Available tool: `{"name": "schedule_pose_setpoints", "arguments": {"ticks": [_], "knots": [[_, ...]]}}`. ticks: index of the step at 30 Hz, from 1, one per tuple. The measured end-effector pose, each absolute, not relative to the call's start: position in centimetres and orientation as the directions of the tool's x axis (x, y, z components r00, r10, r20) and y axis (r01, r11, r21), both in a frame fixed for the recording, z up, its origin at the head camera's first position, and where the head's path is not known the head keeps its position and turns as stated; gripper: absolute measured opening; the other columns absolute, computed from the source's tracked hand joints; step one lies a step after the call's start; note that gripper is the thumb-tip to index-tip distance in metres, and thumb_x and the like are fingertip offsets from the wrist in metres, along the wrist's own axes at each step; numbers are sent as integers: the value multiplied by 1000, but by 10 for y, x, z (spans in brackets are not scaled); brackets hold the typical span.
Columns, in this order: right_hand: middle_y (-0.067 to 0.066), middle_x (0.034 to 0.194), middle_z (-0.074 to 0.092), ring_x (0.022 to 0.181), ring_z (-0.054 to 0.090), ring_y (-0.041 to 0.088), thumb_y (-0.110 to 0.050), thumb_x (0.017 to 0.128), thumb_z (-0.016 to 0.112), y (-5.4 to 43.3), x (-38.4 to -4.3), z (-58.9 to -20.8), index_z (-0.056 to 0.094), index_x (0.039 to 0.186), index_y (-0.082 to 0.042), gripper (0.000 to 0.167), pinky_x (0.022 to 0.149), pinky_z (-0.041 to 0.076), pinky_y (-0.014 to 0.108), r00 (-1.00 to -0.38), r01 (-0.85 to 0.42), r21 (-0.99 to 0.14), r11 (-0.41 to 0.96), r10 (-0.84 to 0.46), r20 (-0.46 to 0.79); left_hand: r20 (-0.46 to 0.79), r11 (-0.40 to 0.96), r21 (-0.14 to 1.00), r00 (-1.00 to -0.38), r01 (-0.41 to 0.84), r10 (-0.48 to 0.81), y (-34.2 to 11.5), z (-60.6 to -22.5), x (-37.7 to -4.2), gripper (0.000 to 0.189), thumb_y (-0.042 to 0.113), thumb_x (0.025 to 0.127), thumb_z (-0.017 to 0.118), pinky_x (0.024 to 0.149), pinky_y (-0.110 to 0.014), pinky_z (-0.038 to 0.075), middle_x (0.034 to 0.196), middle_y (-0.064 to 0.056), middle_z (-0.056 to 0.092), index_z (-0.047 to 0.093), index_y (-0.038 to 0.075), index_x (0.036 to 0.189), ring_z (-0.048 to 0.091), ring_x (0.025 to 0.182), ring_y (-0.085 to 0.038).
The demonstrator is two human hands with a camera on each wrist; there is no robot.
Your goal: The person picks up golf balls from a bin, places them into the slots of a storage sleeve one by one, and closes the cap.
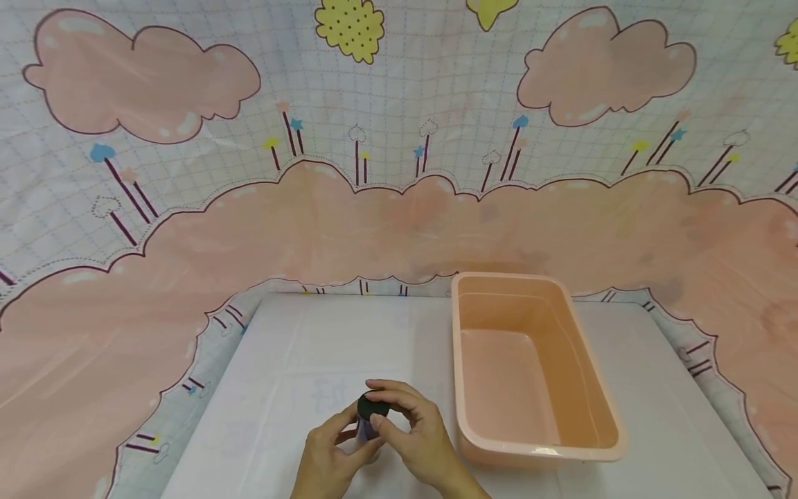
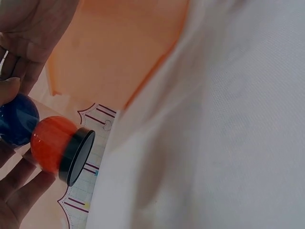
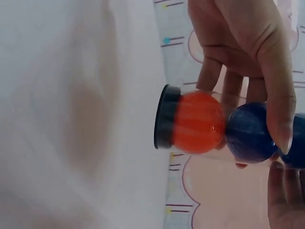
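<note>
A clear plastic tube (image 3: pixel 233 98) with dark caps holds an orange ball (image 3: pixel 198 122) above dark blue balls' lower end-cap (image 3: pixel 164 117) side, with a dark blue ball (image 3: pixel 248 132) farther up. My left hand (image 1: pixel 330 447) grips the tube's body, thumb on one side and fingers round the other. At the upper end, my right hand (image 1: pixel 427 443) pinches the dark top cap (image 1: pixel 369 407) between thumb and fingers. The tube stands roughly upright in front of me. In the left wrist view the same orange ball (image 2: pixel 50 143) sits next to the lower cap (image 2: pixel 77 156).
Right of my hands, a peach plastic tub (image 1: pixel 505 388) stands on the white table (image 1: pixel 312 339). Behind the table hangs a cloth (image 1: pixel 399 222) printed with clouds, and its folds run down both sides.
</note>
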State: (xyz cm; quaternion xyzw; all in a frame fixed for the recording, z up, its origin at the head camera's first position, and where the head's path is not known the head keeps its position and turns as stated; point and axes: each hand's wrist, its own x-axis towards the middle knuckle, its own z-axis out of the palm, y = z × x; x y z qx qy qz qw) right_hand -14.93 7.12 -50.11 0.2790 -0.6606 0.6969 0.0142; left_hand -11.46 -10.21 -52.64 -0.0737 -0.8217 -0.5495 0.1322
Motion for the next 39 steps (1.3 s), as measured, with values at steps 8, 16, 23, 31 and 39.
{"name": "schedule_pose_setpoints", "arguments": {"ticks": [8,16,23,31,39], "knots": [[8,132,67,121,67,21,-13,96,74,69,-147,-494,75,121,-9,25,103,56,29,-864,-401,-914,-66,-306,401,259,368,901,-965,229,-35,-101,-527,-116,63,17,77,91,79,-31,64,119,7,77,68,15,136,71,104,-7],[12,137,67,124,67,23,-12,95,75,70,-147,-497,75,124,-7,29,104,55,28,-859,-417,-906,-65,-296,417,281,368,896,-959,249,-35,-100,-527,-115,63,17,78,91,78,-34,65,121,2,76,67,11,136,71,103,-6],[9,135,68,121,68,21,-17,94,78,73,-149,-497,75,122,-9,30,102,56,29,-852,-438,-898,-29,-306,425,282,359,898,-959,254,-28,-100,-527,-116,62,16,78,91,78,-32,64,124,1,75,68,11,135,70,104,-6],[9,132,69,119,70,23,-16,94,78,73,-151,-499,76,120,-6,28,97,59,32,-788,-549,-836,-18,-323,524,352,401,861,-936,314,-23,-103,-529,-115,61,13,75,92,77,-26,63,117,3,77,69,9,132,71,102,-6],[8,131,69,117,71,23,-13,95,76,71,-150,-499,76,119,-5,26,97,59,33,-776,-573,-820,-16,-312,548,382,427,841,-923,332,-34,-102,-531,-116,61,12,75,93,75,-29,64,112,3,78,70,7,131,70,99,-6]]}}
